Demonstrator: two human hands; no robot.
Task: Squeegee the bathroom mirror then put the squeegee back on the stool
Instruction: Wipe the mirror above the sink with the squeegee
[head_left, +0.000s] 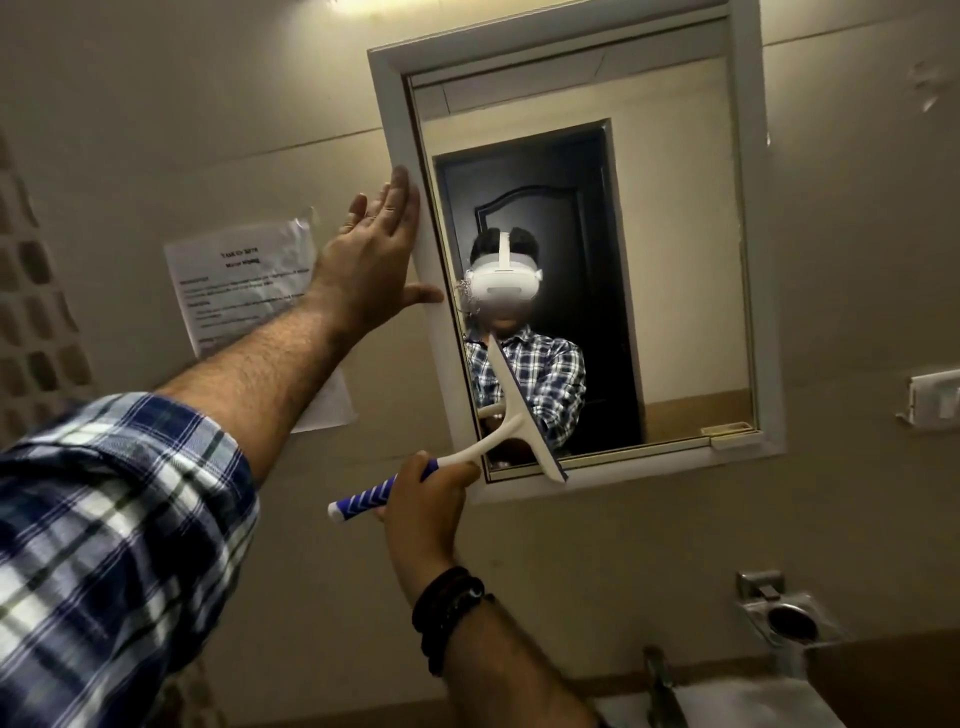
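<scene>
The mirror (670, 218) hangs on the beige wall in a white frame, upper centre to right. My left hand (369, 260) rests flat on the frame's left edge, fingers spread, thumb on the frame. My right hand (428, 501) grips the blue-and-white striped handle of the squeegee (511, 410). Its white blade lies against the glass at the lower left of the mirror, running steeply from mid-height down to the bottom frame edge. The stool is out of view. The mirror reflects a person in a plaid shirt with a white headset.
A printed paper sheet (244, 286) is stuck to the wall left of the mirror. Below right, a metal soap holder (789, 621) is fixed to the wall. A tap (662, 686) and a white basin (737, 706) sit at the bottom. A switch plate (935, 397) is at right.
</scene>
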